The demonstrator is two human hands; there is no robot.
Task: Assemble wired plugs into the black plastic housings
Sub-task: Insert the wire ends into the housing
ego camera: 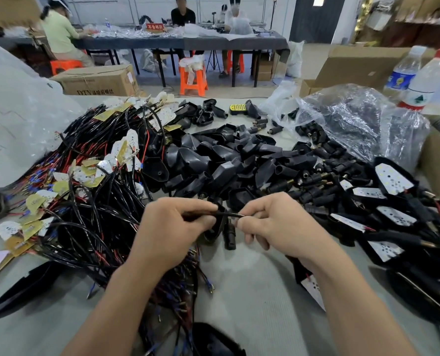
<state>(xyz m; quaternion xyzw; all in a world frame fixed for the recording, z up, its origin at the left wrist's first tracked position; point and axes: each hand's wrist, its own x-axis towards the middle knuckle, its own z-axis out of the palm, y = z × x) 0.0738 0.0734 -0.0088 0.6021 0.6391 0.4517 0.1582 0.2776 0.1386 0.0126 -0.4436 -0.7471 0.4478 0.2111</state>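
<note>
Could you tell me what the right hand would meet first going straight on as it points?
The right hand would likely meet the left hand first, along the black wire both pinch.

Left hand (pixel 177 227), right hand (pixel 273 222) on wire (pixel 226 214)

Wire bundles (pixel 90 176) lie left of the housings (pixel 213 160), the plugs (pixel 324 173) right, on the table (pixel 252 291).

two hands, left hand (pixel 177 222) and right hand (pixel 273 222), with one wired plug (pixel 226 214) between them; two water bottles (pixel 404 73) (pixel 427 83); three seated people (pixel 57 29) (pixel 183 14) (pixel 235 19) at the far table (pixel 136 42); three orange stools (pixel 64 65) (pixel 193 79) (pixel 235 61); one red sign (pixel 155 27); one yellow perforated piece (pixel 237 108); black housings (pixel 224 155) and wire bundles (pixel 90 201) heaped, too many to count.
</note>
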